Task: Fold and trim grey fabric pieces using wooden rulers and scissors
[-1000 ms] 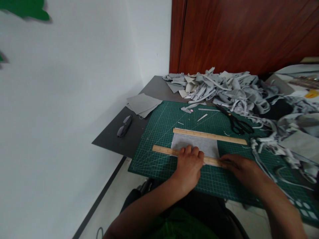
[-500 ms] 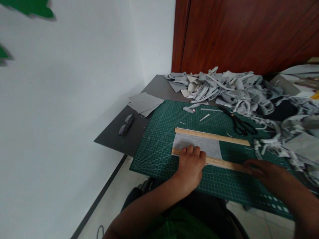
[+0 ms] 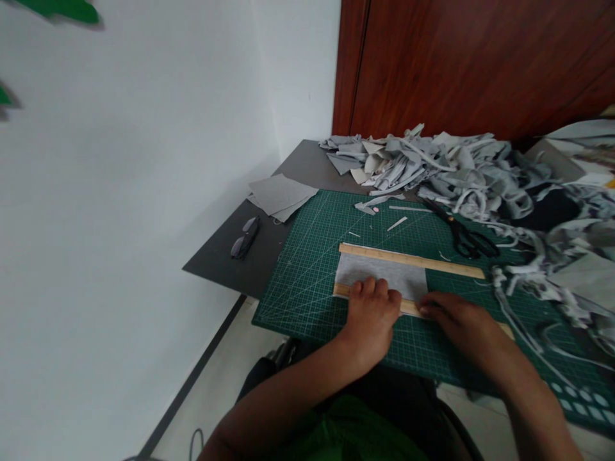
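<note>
A grey piece of fabric point(image 3: 384, 271) lies flat on the green cutting mat point(image 3: 307, 269). One wooden ruler point(image 3: 412, 258) runs along its far edge and a second wooden ruler point(image 3: 342, 291) along its near edge; both extend past the fabric on the right. My left hand point(image 3: 371, 323) presses on the near ruler with its fingers curled over it. Close by, my right hand point(image 3: 461, 323) pinches the same ruler at the fabric's right corner, covering part of it. Whether those fingertips also hold the fabric cannot be made out.
Black scissors point(image 3: 468, 240) lie beyond the far ruler. Fabric scraps point(image 3: 432, 163) are heaped at the back and right, with loose strips point(image 3: 521, 323) reaching onto the mat. Cut grey pieces point(image 3: 281, 195) and eyeglasses point(image 3: 245, 238) rest on the dark tabletop, left.
My right hand has moved left along the near ruler, from its right end to the fabric's corner. Thin strips now lie on the mat at right. My left hand stays put.
</note>
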Motion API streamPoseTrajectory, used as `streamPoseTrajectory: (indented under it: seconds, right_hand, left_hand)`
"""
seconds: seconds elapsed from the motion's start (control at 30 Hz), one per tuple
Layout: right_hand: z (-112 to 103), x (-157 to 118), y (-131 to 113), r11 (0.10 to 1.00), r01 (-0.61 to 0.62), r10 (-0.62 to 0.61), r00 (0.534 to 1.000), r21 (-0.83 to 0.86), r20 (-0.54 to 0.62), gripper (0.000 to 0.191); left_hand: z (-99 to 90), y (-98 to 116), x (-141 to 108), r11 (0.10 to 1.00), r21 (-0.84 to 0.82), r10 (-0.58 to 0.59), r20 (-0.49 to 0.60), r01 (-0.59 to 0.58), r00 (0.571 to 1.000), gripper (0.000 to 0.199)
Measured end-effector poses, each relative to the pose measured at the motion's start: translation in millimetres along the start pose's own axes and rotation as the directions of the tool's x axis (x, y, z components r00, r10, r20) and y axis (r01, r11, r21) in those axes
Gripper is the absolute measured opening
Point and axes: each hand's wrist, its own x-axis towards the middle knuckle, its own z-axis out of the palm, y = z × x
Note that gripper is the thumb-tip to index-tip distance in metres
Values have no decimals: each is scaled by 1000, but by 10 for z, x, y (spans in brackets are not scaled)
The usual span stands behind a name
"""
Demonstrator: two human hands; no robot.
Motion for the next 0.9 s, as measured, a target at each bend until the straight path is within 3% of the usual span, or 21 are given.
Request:
streamPoseTrajectory:
  seconds: [0.43, 0.7, 0.9]
  right_hand:
    - [-76, -5, 45, 992, -74, 70, 997, 98, 45, 26]
    - [-83, -52, 148, 992, -91, 86, 994, 82, 61, 25]
    - [-111, -50, 146, 993, -98, 92, 991, 63, 95, 26]
  left_hand:
    - [88, 84, -31, 999, -17, -49, -99, 48, 994, 17]
    - [85, 114, -4, 997, 54, -49, -43, 52, 998, 11]
    - [49, 135, 13, 996, 61, -67, -8, 68, 998, 18]
